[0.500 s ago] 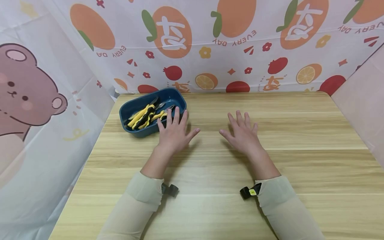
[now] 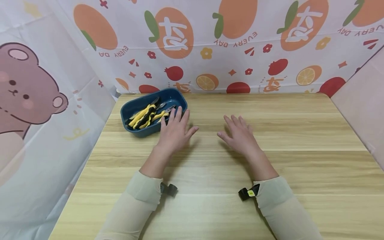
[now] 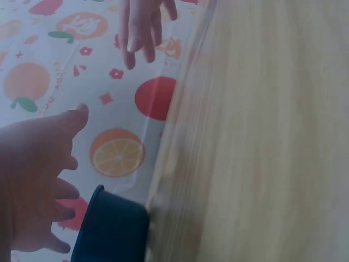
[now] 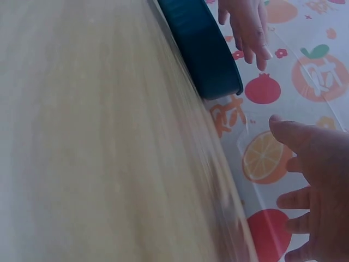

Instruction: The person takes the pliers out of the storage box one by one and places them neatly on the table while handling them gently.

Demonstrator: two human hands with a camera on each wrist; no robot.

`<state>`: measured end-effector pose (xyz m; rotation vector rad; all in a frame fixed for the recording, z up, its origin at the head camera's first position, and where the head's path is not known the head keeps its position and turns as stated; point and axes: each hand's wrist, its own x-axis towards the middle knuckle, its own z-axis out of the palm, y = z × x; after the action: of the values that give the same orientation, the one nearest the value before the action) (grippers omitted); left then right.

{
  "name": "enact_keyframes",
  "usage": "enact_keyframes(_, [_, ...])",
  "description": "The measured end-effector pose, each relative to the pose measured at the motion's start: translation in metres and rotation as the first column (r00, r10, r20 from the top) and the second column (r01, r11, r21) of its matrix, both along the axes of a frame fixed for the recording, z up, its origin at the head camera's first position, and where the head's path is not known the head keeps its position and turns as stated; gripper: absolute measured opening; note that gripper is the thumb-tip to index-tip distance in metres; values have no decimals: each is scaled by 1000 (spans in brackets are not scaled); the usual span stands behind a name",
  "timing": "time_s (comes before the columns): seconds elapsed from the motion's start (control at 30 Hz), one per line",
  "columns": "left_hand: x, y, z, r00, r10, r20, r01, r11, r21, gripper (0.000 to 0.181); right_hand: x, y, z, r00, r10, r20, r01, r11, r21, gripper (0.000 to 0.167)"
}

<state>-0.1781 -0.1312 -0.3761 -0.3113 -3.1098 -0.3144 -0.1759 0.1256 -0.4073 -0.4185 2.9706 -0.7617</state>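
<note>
Two bare hands hover over a wooden table, holding nothing. The left hand [image 2: 174, 135] has its fingers spread, just in front of the right end of a dark blue bin [image 2: 143, 132]. Its fingertips overlap the rim in the head view; in the left wrist view the left hand [image 3: 35, 180] appears apart from the bin [image 3: 113, 229]. Inside the bin lie several pliers with yellow and black handles [image 2: 146, 117], piled on each other. Further right, the right hand [image 2: 240, 136] is held with fingers loosely extended, nearest to bare tabletop. The right wrist view shows this hand [image 4: 324, 180] too.
The light wooden table [image 2: 300, 133] spreads under both arms. A white cloth printed with oranges [image 2: 210, 50] hangs along its back edge, and another with a bear [image 2: 28, 86] hangs at the left. Each wrist wears a small black camera [image 2: 243, 194].
The right hand's fingers have drawn closer together and dipped slightly toward me. The left hand's fingers have bent a little. The bin and pliers stay in place.
</note>
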Motion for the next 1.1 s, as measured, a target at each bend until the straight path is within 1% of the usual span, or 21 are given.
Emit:
enact_keyframes(0.1, [-6, -9, 4, 1000, -4, -25, 5, 1000, 14, 79, 0, -2, 2, 999, 26, -21, -26, 999, -21, 70])
enact_keyframes(0.2, [-16, -26, 12, 998, 8, -58, -6, 999, 35, 75, 0, -6, 5, 998, 56, -35, -57, 997, -44, 64])
enact_keyframes(0.23, [-19, -34, 14, 997, 19, -73, -15, 999, 48, 74, 0, -8, 6, 998, 62, -31, -64, 997, -53, 62])
enact_keyframes(0.3, [-27, -51, 18, 995, 55, -83, -48, 995, 86, 72, 0, -12, 9, 997, 71, -19, -72, 995, -66, 59])
enact_keyframes(0.4, [-38, -80, 22, 989, 123, -82, -112, 985, 129, 70, 1, -20, 12, 997, 82, 1, -82, 993, -83, 56])
enact_keyframes(0.5, [-48, -110, 22, 981, 181, -69, -170, 976, 136, 68, 1, -29, 14, 994, 108, 5, -107, 991, -79, 54])
enact_keyframes(0.6, [-57, -138, 19, 977, 210, -41, -204, 972, 121, 68, 4, -38, 14, 990, 139, 22, -137, 988, -75, 53])
enact_keyframes(0.67, [-62, -154, 16, 978, 206, -13, -203, 972, 115, 69, 6, -44, 15, 987, 158, 42, -155, 985, -73, 52])
enact_keyframes(0.77, [-72, -173, 10, 984, 175, 38, -178, 978, 109, 71, 8, -52, 16, 982, 179, 57, -175, 982, -66, 51])
enact_keyframes(0.83, [-77, -181, 7, 986, 152, 70, -159, 981, 111, 72, 9, -56, 17, 979, 194, 58, -191, 980, -55, 51])
enact_keyframes(0.87, [-79, -184, 6, 985, 151, 86, -161, 980, 116, 73, 9, -57, 17, 978, 201, 55, -198, 979, -51, 50])
enact_keyframes(0.97, [-83, -188, 6, 978, 174, 114, -187, 976, 112, 76, 9, -60, 17, 977, 209, 51, -207, 978, -41, 50])
enact_keyframes(1.03, [-85, -186, 8, 972, 199, 122, -212, 972, 103, 77, 9, -62, 17, 977, 205, 51, -204, 978, -33, 50])
enact_keyframes(1.1, [-85, -184, 8, 970, 213, 115, -224, 970, 94, 75, 9, -62, 18, 978, 201, 51, -200, 979, -28, 50])
